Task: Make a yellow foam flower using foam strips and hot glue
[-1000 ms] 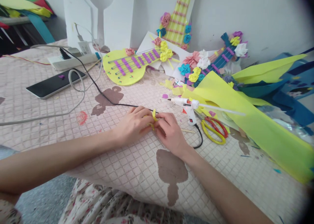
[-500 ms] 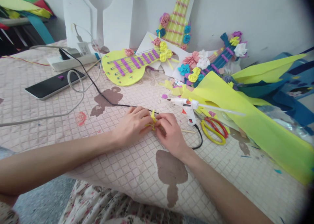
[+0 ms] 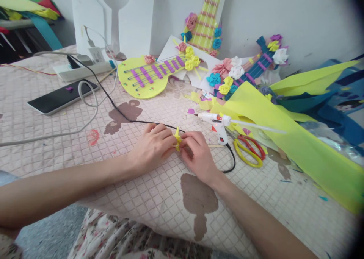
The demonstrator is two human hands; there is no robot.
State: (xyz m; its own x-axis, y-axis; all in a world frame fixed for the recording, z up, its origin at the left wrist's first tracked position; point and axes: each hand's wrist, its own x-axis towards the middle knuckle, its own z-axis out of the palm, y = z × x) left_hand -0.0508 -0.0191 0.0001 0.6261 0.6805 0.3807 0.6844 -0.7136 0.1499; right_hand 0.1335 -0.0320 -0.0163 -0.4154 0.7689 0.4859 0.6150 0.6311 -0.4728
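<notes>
My left hand (image 3: pixel 155 144) and my right hand (image 3: pixel 197 153) meet over the cloth, fingertips pinched together. Between them is a small piece of yellow crepe paper (image 3: pixel 178 139), with one pointed end sticking up. A thin wooden stick (image 3: pixel 216 145) shows to the right of my right hand and seems to run through the fingers to the paper. Most of the paper is hidden by my fingers. Just right of my hands, a white hot glue gun (image 3: pixel 220 128) lies on the table with a clear glue stick in its back.
Scissors (image 3: pixel 247 158) with red and yellow handles lie beside the glue gun. Wide yellow crepe paper (image 3: pixel 298 145) covers the right side. Paper guitars, one yellow (image 3: pixel 143 92), stand behind. At left are a phone (image 3: pixel 62 98), a power strip (image 3: pixel 82 72) and a black cord (image 3: pixel 112 103).
The yellow paper has turned slightly between my fingers, and the stick's right end has swung up a little to lie more level. My hands have hardly moved.
</notes>
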